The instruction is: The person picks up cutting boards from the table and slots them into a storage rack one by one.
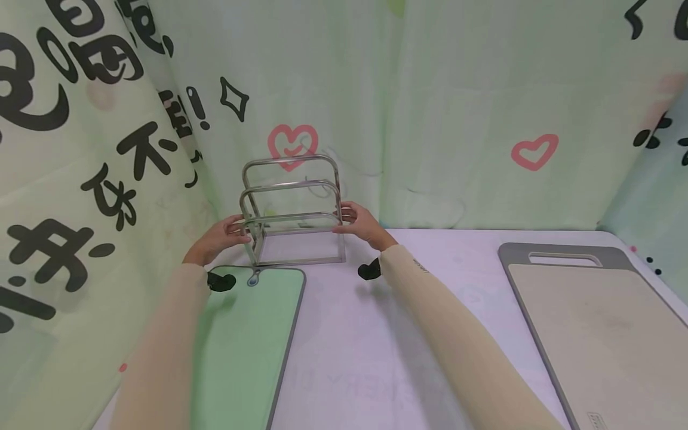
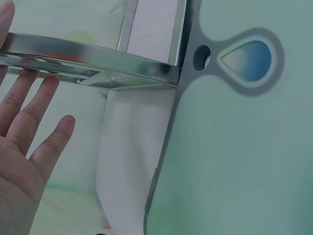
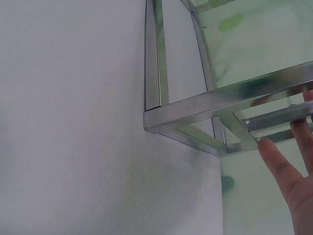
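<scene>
A shiny metal rack [image 1: 301, 261] with three upright hoops stands at the back of the table. My left hand [image 1: 220, 239] holds its left side, and my right hand [image 1: 368, 227] holds the right side at about the same height. In the left wrist view, the thumb and fingers of the left hand [image 2: 24, 132] lie on opposite sides of a flat metal bar. The right hand [image 3: 288, 181] has fingertips against the rack's bars; its thumb is mostly out of that view. A green cutting board [image 1: 247, 346] with a grey edge lies just in front of the rack, below my left forearm.
A beige cutting board [image 1: 596, 334] with a grey handle end lies at the right on the white table [image 1: 344, 358]. Pale green printed cloth [image 1: 457, 119] hangs behind and along both sides. Black pieces sit at both wrists.
</scene>
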`<state>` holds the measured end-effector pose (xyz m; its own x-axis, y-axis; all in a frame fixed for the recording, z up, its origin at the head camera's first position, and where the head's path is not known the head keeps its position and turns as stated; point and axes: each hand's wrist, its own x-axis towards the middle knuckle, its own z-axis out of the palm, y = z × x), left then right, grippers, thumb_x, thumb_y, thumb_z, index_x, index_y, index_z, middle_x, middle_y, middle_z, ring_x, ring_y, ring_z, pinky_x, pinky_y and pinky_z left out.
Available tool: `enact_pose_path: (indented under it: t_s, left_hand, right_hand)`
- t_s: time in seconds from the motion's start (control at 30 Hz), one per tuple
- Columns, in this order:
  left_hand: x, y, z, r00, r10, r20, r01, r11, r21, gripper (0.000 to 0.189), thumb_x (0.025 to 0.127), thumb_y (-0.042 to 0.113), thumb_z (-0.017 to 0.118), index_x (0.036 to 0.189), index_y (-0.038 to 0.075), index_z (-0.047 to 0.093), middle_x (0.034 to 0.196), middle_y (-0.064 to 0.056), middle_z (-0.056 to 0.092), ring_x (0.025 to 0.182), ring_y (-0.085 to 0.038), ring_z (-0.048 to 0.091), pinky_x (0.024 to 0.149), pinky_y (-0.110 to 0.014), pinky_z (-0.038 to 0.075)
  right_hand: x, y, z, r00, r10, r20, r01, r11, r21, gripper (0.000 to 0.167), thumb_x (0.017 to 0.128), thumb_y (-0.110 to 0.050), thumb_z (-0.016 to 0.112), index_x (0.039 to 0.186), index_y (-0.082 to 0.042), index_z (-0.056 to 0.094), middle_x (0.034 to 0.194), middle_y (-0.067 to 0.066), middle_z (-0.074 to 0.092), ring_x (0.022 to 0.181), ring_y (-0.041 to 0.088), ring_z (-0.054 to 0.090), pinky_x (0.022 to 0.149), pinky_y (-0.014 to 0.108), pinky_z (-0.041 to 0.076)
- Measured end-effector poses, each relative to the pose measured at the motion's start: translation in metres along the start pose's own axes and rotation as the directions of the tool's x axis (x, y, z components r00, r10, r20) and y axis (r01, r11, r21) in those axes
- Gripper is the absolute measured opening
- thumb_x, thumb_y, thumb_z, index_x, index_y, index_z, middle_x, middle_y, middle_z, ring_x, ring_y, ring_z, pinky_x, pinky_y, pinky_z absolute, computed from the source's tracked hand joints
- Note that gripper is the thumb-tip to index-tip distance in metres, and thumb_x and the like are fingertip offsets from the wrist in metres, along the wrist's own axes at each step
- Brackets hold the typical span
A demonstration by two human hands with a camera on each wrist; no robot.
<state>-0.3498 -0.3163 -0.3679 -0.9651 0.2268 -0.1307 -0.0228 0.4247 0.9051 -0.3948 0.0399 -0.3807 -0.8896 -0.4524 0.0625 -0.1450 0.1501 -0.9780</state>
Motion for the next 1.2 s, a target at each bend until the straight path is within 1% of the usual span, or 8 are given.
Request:
enact_pose_path:
  t_s: [0.27,0.47,0.6,0.73,0.8,0.9,1.03,1.2]
  left_hand:
    - [0.000,0.006,0.005,1.000,0.005,0.017,-0.005,1.000,0.018,0.078,0.092,0.013,0.059,0.151,0.006,0.009,0.154,-0.024,0.020,0.143,-0.038,0.019,0.115,-0.055,0.020]
    - [0.004,0.005,0.009,1.000,0.018,0.022,-0.019,0.999,0.032,0.078,0.091,0.013,0.060,0.151,0.007,0.012,0.153,-0.024,0.022,0.141,-0.039,0.023,0.114,-0.056,0.022]
    - [0.004,0.005,0.014,1.000,0.021,0.024,-0.022,0.998,0.052,0.079,0.090,0.015,0.063,0.151,0.008,0.013,0.153,-0.023,0.023,0.140,-0.039,0.025,0.114,-0.058,0.021]
    - [0.005,0.007,0.020,1.000,0.019,0.023,-0.021,0.998,0.059,0.080,0.090,0.016,0.063,0.152,0.009,0.013,0.154,-0.022,0.023,0.142,-0.038,0.023,0.113,-0.060,0.019]
    - [0.006,0.008,0.023,1.000,0.018,0.020,-0.019,0.999,0.050,0.078,0.091,0.016,0.062,0.151,0.010,0.014,0.154,-0.021,0.022,0.142,-0.037,0.023,0.114,-0.059,0.020]
    - [0.008,0.008,0.028,0.999,0.038,0.026,-0.038,0.999,0.020,0.076,0.091,0.013,0.061,0.151,0.007,0.015,0.154,-0.021,0.022,0.142,-0.038,0.023,0.114,-0.056,0.022]
    - [0.013,0.008,0.034,0.997,0.066,0.029,-0.064,0.997,-0.046,0.073,0.091,0.006,0.060,0.150,0.002,0.017,0.153,-0.022,0.024,0.142,-0.038,0.023,0.114,-0.052,0.024]
    - [0.018,0.007,0.040,0.998,0.061,0.017,-0.060,0.996,-0.068,0.072,0.091,0.006,0.060,0.149,0.001,0.018,0.152,-0.023,0.026,0.141,-0.037,0.026,0.115,-0.051,0.023]
  right_hand:
    - [-0.004,0.000,-0.009,1.000,-0.001,0.019,0.001,1.000,-0.011,0.069,0.083,-0.004,0.068,0.143,-0.004,0.032,0.144,0.018,0.042,0.137,0.030,0.037,0.111,0.045,0.035]
    - [-0.008,-0.001,-0.017,0.999,0.006,0.033,-0.004,0.999,-0.050,0.071,0.084,-0.007,0.069,0.144,-0.005,0.031,0.145,0.017,0.042,0.136,0.029,0.037,0.111,0.045,0.035]
    - [-0.010,0.001,-0.023,0.999,0.012,0.037,-0.010,0.998,-0.066,0.073,0.084,-0.007,0.069,0.145,-0.005,0.030,0.146,0.017,0.041,0.137,0.029,0.036,0.112,0.045,0.033]
    - [-0.012,0.003,-0.029,0.999,0.024,0.036,-0.021,0.997,-0.080,0.076,0.083,-0.008,0.069,0.147,-0.005,0.028,0.147,0.016,0.039,0.138,0.029,0.035,0.113,0.045,0.032]
    - [-0.013,0.005,-0.033,0.999,0.024,0.037,-0.021,0.996,-0.083,0.076,0.083,-0.008,0.069,0.147,-0.005,0.028,0.147,0.016,0.039,0.138,0.029,0.036,0.113,0.045,0.031]
    - [-0.014,0.008,-0.038,0.999,0.015,0.033,-0.013,0.996,-0.086,0.076,0.082,-0.008,0.070,0.146,-0.005,0.030,0.146,0.015,0.041,0.137,0.028,0.038,0.113,0.045,0.031]
    - [-0.018,0.010,-0.046,1.000,0.009,0.025,-0.008,0.998,-0.066,0.074,0.082,-0.006,0.071,0.145,-0.003,0.032,0.146,0.015,0.043,0.136,0.028,0.039,0.114,0.044,0.030]
    - [-0.022,0.011,-0.053,1.000,0.022,0.016,-0.021,0.999,-0.047,0.075,0.082,-0.006,0.071,0.145,-0.002,0.032,0.148,0.015,0.040,0.137,0.028,0.038,0.115,0.044,0.028]
